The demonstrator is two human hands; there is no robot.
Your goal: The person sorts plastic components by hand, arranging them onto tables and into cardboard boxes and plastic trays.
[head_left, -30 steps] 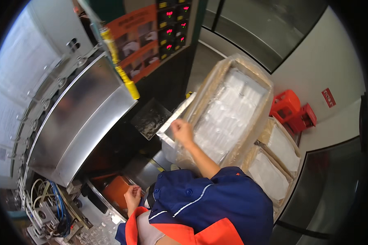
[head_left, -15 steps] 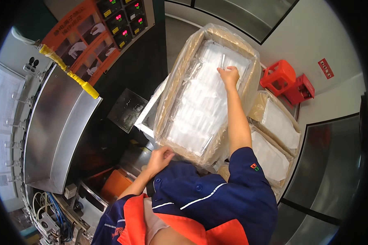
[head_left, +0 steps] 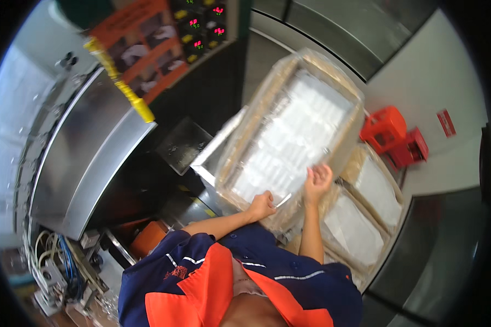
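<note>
Just now both hands have come together at the near end of the lined box (head_left: 333, 78). Half a second ago the right hand (head_left: 318, 182) was over the far part, a slender rod at its fingertips; it has since drawn back to the near right-hand edge. The left hand (head_left: 262, 205), then just outside the near end, now sits over the near corner. That suggests the handling has passed from the far end to this corner, with the white contents (head_left: 294, 131) filling the box in a fairly even layer.

The left hand is mostly closed, fingers curled, its tips right beside a thin pale rod (head_left: 283, 200) that slants across the near corner; whether it pinches that rod or merely rests by it cannot be told. The right hand is half open, raised with its fingers loosely bent. Blur hides whether anything is between them; only a faint glint shows above.
</note>
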